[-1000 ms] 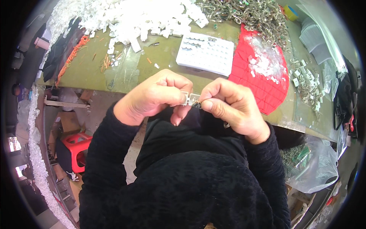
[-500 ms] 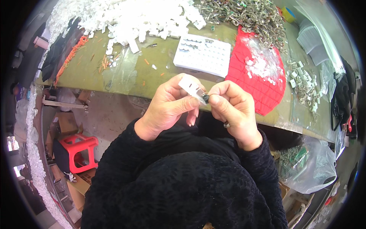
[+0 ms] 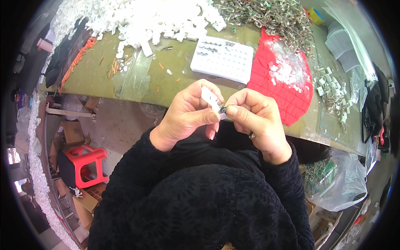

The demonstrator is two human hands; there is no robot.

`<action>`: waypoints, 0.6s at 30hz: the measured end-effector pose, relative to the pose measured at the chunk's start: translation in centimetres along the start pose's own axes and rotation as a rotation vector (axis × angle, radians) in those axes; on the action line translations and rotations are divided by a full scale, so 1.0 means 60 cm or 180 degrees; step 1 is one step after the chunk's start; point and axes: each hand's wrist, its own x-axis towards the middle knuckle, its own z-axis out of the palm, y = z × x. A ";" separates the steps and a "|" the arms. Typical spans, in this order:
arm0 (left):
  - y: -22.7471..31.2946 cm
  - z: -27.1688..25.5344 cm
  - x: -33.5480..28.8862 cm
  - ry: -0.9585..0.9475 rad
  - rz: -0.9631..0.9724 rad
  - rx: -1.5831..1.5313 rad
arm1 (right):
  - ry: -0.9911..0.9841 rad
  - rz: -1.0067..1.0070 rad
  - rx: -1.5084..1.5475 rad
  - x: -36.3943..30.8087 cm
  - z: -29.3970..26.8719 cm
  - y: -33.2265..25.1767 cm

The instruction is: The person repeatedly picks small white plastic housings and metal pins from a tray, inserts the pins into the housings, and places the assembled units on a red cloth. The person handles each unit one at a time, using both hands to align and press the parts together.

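My left hand [image 3: 192,113] pinches a small white plastic housing [image 3: 209,96] between thumb and fingers, in front of the table edge. Close against it, my right hand [image 3: 259,118] is closed with thumb and forefinger on a small dark part [image 3: 223,109] at the housing's lower end. The fingertips partly cover that part, so its kind is unclear. A ring sits on one of my right fingers. Just beyond my hands lies a white tray [image 3: 221,71] with rows of small round spots and a few dark pieces at its far left.
A large heap of white plastic housings [image 3: 146,21] covers the far left of the green table [image 3: 166,89]. Farther right lie a pile of wired parts [image 3: 266,16], a red cloth [image 3: 287,104] with small clear pieces, and loose white parts [image 3: 331,89]. Below stand a red stool [image 3: 89,166] and a plastic bag [image 3: 337,183].
The white housing has turned more upright in my left hand. My right hand has shifted slightly, its fingertips still at the dark part.
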 end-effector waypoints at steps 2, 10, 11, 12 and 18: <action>-0.001 -0.001 0.000 -0.0009 0.0011 0.0015 | 0.0037 0.0009 -0.0319 -0.001 0.001 -0.001; -0.012 0.003 0.001 0.0261 0.0370 0.0532 | 0.0557 -0.2329 -0.2340 -0.001 0.024 0.046; -0.014 0.006 0.001 0.0357 0.0321 0.0477 | 0.0558 -0.2212 -0.2236 0.002 0.021 0.050; -0.016 0.009 0.001 0.0451 0.0269 0.0423 | 0.0526 -0.2126 -0.2110 0.006 0.018 0.053; -0.023 0.030 0.006 0.0895 0.0196 -0.0150 | 0.1287 -0.1575 -0.1595 0.002 0.029 0.065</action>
